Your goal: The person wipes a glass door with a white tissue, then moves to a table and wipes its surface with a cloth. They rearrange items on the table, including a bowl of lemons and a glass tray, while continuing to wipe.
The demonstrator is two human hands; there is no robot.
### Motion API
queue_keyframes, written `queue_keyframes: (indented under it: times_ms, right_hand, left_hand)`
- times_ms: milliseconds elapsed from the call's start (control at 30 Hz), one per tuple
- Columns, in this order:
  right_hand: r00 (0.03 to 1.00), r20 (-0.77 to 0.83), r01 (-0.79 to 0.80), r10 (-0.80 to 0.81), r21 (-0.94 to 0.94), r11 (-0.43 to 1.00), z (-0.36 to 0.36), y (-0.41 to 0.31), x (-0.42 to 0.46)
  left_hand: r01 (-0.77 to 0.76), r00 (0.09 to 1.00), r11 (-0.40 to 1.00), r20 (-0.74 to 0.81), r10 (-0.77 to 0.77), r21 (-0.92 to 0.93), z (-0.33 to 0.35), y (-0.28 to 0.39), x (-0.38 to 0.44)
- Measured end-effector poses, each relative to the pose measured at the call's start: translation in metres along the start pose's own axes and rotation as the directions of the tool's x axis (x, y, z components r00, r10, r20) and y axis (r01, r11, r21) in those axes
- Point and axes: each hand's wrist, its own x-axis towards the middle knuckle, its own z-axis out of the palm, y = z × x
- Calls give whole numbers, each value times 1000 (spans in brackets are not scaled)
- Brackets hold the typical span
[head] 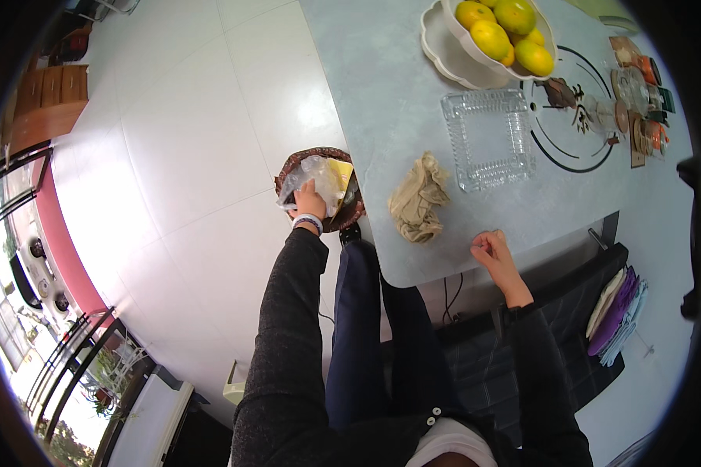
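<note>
My left hand [310,201] reaches down into a dark red waste basket [309,153] on the floor beside the table. Its fingers touch a crumpled clear plastic bag [318,170]; whether they grip it is hidden. A yellow packet [342,173] stands in the basket too. My right hand [495,255] is over the table's near edge, fingers curled, with nothing plainly in it. To its left lies a crumpled beige cloth [419,201] on the grey table [380,87]. Beyond the cloth is a rectangular ribbed glass tray [465,146].
A white scalloped bowl [552,32] of yellow-green citrus fruit stands at the far side, over another white dish [444,61]. Glass jars [630,87] line the right. A black padded bench [479,362] with folded cloths [616,315] is below the table's edge.
</note>
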Motion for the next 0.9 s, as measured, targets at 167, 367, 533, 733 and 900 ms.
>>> queue_keyframes:
  times_ms: [167, 367, 533, 733, 900]
  right_hand:
    - [999, -35, -29, 28, -16, 999, -1, -8, -4]
    - [974, -226, -38, 26, -46, 998, 22, 1, -6]
    - [995, -57, 91, -80, 227, 970, 106, -54, -36]
    - [923, 383, -192, 20, 415, 889, 251, -58, -37]
    - [835, 197, -504, 514, 649, 570, 333, -7, 39]
  left_hand:
    - [-76, 942, 995, -332, 53, -58, -38, 55, -63]
    - [-254, 922, 891, -373, 105, -377, -47, 66, -164]
    - [-400, 871, 914, -338, 358, -63, -80, 18, -126]
    - [-338, 941, 833, 128, 315, 437, -52, 19, -38]
    - [-366, 864, 814, 490, 117, 451, -1, -5, 17]
